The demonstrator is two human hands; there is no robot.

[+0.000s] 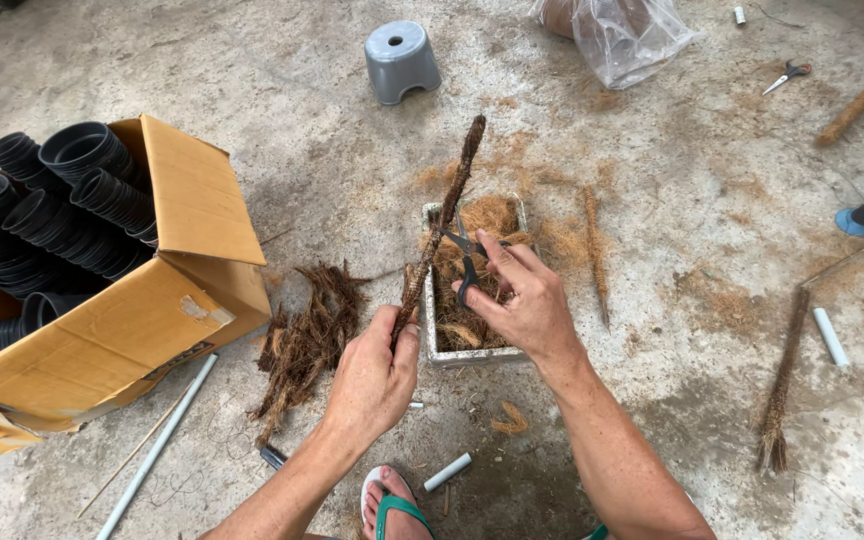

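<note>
1. Head view: the left hand is clenched round the near end of a long brown coir-wrapped stick, while the right hand is closed on the loops of grey-handled scissors, whose blades sit right against the stick near its middle.
2. Both hands hover over a small white rectangular tray of loose tan coconut fibre, which rests on the concrete floor.
3. Judging by its look, the stick should be light and fairly stiff along its core, with a rough, hairy wrap that grips well but sheds strands and can fray if rubbed.
4. Best hold seems to be low on the shaft, where the left hand already has it, with the wrapped length kept free.
5. Its long axis runs diagonally: the held end is near and slightly left, and the free tip points far and to the right, rising above the tray.
6. Left of the tray lies a heap of dark brown fibre scraps; further left, an open cardboard box holds stacked black plastic pots.
7. Far off stands a grey plastic stool; another coir stick lies on the right.
</note>
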